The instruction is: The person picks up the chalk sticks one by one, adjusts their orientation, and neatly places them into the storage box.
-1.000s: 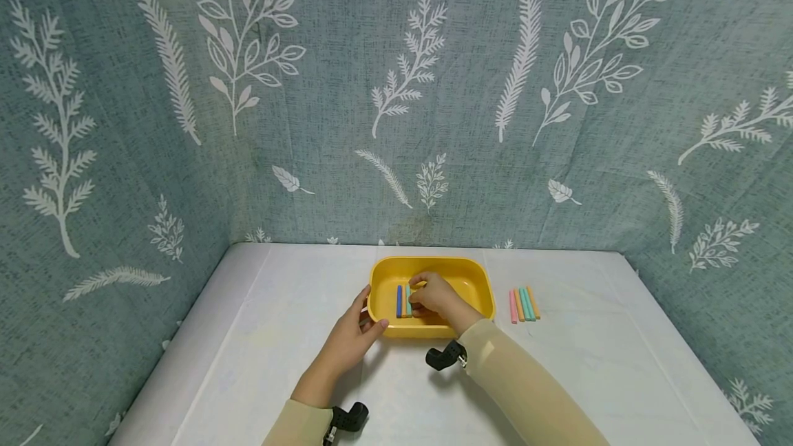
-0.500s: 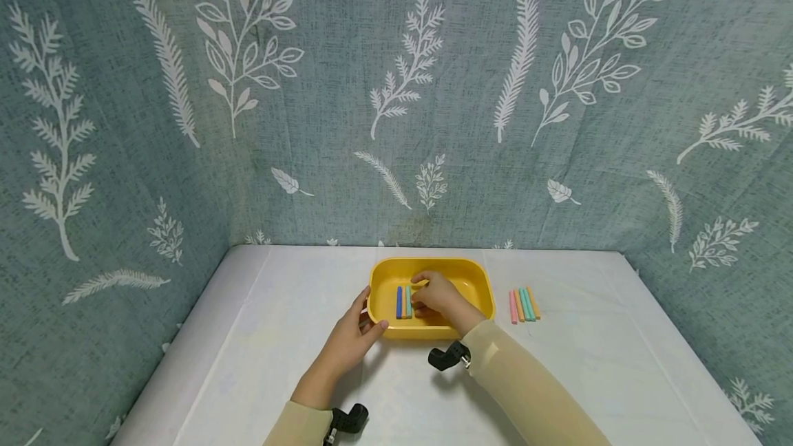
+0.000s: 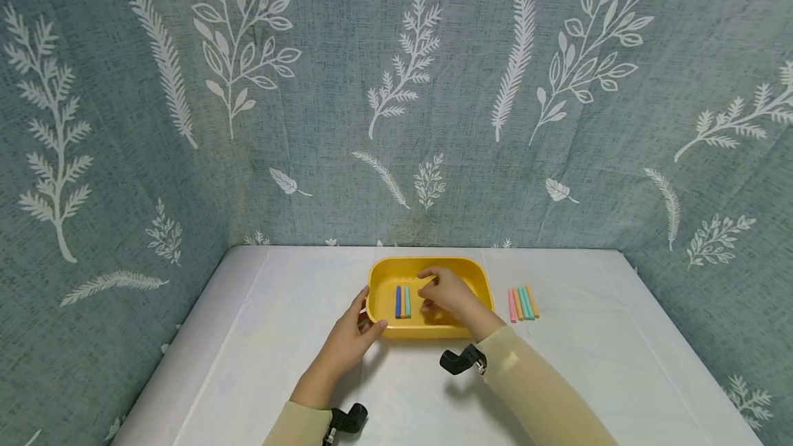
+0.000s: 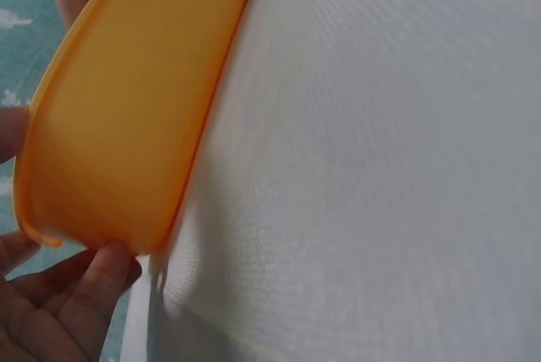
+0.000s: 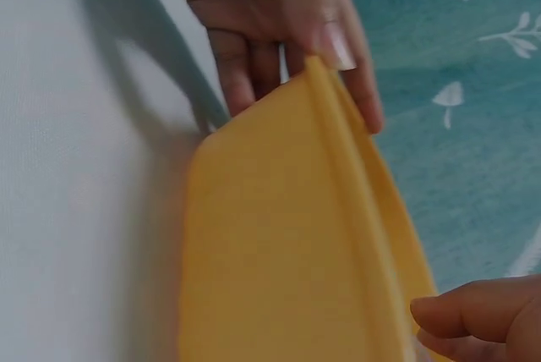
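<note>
Wide white tabletop [image 3: 248,363] surrounds tray rim [image 3: 409,331].

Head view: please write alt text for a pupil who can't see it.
A person's left hand grips a yellow tray holding three coloured sticks while the right hand hovers over it. Five more sticks lie to the tray's right on the white table.

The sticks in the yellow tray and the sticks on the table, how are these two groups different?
Three tray sticks are visible, against five table sticks. The tray sticks show blue but no pink; the table sticks show pink but no blue. Both groups lie side by side, with orange and green in each.
</note>
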The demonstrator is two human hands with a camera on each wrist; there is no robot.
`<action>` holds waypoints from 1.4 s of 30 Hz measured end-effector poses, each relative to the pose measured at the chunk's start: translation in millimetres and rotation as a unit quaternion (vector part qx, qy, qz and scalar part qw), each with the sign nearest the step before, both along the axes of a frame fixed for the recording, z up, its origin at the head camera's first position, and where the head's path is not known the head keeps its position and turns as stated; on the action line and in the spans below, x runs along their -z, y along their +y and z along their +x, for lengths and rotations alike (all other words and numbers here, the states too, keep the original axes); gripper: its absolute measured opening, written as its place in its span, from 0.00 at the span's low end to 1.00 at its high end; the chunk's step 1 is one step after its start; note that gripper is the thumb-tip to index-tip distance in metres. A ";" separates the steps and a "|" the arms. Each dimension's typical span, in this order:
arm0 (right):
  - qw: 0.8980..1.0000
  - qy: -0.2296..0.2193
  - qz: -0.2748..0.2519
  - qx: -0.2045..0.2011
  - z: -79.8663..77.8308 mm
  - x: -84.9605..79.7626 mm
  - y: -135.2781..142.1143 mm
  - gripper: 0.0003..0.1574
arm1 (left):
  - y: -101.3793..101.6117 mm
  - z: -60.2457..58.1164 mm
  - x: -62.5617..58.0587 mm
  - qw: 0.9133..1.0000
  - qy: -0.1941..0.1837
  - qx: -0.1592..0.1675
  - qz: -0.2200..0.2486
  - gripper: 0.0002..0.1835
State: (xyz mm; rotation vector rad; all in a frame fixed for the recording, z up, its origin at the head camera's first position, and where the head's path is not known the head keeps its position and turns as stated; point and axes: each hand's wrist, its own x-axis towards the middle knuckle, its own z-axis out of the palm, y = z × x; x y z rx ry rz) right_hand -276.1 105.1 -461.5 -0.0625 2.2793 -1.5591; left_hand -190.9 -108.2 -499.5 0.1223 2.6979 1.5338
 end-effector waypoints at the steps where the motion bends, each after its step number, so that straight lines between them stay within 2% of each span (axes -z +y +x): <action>1: 1.000 -0.001 -0.007 -0.001 0.9 -2.2 2.3 0.26 | 0.1 0.1 0.0 1.000 0.000 0.000 0.000 0.42; 9: 1.000 0.007 -0.022 0.009 9.1 -16.1 20.6 0.22 | -0.6 1.0 -0.5 1.000 0.020 0.009 0.008 0.42; 15: 1.000 0.022 -0.012 0.018 17.3 -30.4 34.7 0.22 | -1.2 2.1 -0.9 1.000 0.020 0.014 0.007 0.42; 23: 0.998 0.059 -0.010 0.032 31.0 -46.9 54.2 0.11 | -1.8 1.5 -2.0 0.999 0.022 0.024 0.017 0.42; 29: 0.996 0.078 -0.012 0.041 37.1 -54.7 70.0 0.12 | -2.2 1.6 -1.7 0.999 0.022 0.022 0.016 0.42; 42: 0.992 0.112 0.033 0.057 46.1 -65.6 101.6 0.16 | -2.3 1.8 -0.5 0.999 0.024 0.025 0.016 0.42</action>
